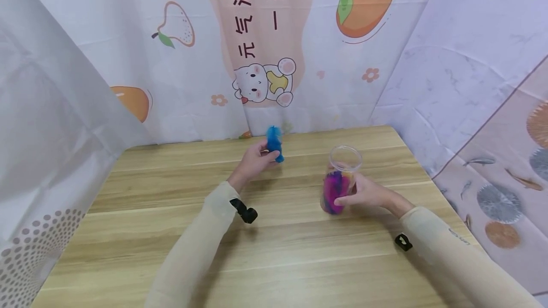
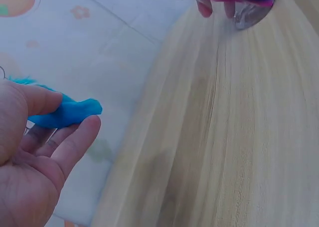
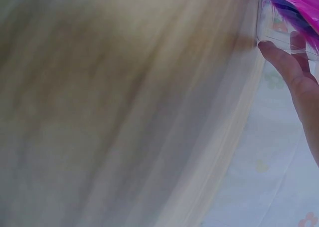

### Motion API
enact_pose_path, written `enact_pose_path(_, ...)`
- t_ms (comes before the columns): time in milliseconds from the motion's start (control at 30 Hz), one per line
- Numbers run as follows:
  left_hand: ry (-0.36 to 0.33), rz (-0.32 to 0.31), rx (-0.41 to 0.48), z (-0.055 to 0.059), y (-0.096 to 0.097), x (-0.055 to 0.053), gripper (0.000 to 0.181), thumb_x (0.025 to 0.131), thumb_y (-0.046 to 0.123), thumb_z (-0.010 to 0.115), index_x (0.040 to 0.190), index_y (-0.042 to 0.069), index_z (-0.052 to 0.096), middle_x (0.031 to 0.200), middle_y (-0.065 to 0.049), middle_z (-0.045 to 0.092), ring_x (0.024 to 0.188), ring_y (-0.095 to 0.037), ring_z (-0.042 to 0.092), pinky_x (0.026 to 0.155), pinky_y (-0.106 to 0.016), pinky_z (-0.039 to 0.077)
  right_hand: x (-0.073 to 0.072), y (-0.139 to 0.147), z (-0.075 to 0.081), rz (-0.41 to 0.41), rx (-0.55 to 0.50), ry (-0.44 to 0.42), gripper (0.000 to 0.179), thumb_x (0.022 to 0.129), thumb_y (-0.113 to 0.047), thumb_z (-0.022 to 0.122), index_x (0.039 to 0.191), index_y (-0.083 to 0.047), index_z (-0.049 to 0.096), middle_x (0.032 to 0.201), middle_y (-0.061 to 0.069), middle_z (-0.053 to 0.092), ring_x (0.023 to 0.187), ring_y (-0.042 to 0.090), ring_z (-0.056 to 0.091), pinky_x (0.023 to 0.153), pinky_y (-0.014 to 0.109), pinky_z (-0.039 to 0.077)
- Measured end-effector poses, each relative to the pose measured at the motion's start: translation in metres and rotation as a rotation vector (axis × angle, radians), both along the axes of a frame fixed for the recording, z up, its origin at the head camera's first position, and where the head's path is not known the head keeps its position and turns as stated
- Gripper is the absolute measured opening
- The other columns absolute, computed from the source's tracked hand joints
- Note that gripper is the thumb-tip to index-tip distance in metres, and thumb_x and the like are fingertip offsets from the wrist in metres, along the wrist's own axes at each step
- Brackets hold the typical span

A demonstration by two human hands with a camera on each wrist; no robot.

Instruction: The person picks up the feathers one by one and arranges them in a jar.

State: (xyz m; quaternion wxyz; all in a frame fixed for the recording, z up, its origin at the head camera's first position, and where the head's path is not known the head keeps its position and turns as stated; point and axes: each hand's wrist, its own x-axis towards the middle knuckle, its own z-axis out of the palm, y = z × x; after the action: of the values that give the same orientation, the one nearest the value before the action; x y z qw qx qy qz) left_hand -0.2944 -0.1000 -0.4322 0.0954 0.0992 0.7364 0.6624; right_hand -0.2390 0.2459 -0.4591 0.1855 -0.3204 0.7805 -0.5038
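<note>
My left hand (image 1: pixel 253 161) pinches a small bright-blue toy-like piece (image 1: pixel 274 145) between thumb and fingers, above the far part of the table. It has a fuzzy tuft at one end and a smoother body, as the left wrist view shows; its exact kind I cannot tell. To the right, my right hand (image 1: pixel 367 194) grips a tall clear plastic cup (image 1: pixel 345 168) around its side. Inside the cup lie furry magenta pieces (image 1: pixel 333 188), with dark blue and a little orange among them. In the right wrist view, fingertips (image 3: pixel 266 46) press against the clear wall.
A wood-grain table (image 1: pixel 274 255) spreads beneath both hands. Behind its far edge hangs a printed curtain (image 1: pixel 192 80) with fruit and a cartoon bear, and more cloth covers both sides. Each sleeve carries a black strap piece (image 1: pixel 244 211) near the wrist.
</note>
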Motion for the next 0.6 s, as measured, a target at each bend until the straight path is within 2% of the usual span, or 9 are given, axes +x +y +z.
enact_pose_path(167,0.048,-0.035,-0.006,0.007,0.002,0.006,0.036,0.099,0.007,0.066,0.132,-0.003,0.059,0.124,-0.022,0.063,0.109,-0.033,0.068,0.089,-0.042,0.057,0.001,0.001,0.000,-0.022,0.004,-0.012,0.062,0.086,-0.012,0.080,0.140,0.000,0.051,0.124,0.005,0.068,0.113,0.020,0.061,0.092,0.031,0.052)
enact_pose_path(367,0.092,-0.123,-0.018,0.016,0.006,0.015,0.038,0.098,0.007,0.067,0.134,-0.001,0.060,0.122,-0.018,0.066,0.104,-0.031,0.071,0.087,-0.040,0.058,0.002,0.000,0.000,-0.012,-0.023,0.002,0.075,0.086,-0.010,0.080,0.148,0.003,0.040,0.140,0.006,0.059,0.127,0.018,0.054,0.104,0.028,0.044)
enact_pose_path(500,0.098,-0.190,0.007,0.022,0.011,0.020,0.041,0.099,0.006,0.066,0.138,-0.001,0.056,0.124,-0.019,0.064,0.105,-0.031,0.071,0.087,-0.042,0.058,0.000,0.000,-0.001,0.002,-0.040,0.020,0.071,0.086,-0.008,0.080,0.146,0.003,0.043,0.140,0.013,0.058,0.127,0.017,0.055,0.103,0.027,0.045)
enact_pose_path(600,0.106,-0.216,0.010,0.025,0.015,0.022,0.042,0.099,0.004,0.065,0.140,-0.001,0.055,0.126,-0.019,0.063,0.106,-0.031,0.070,0.087,-0.043,0.058,-0.001,0.000,-0.001,0.014,-0.038,0.025,0.064,0.087,-0.007,0.079,0.143,0.002,0.049,0.136,0.015,0.061,0.124,0.017,0.057,0.101,0.028,0.047)
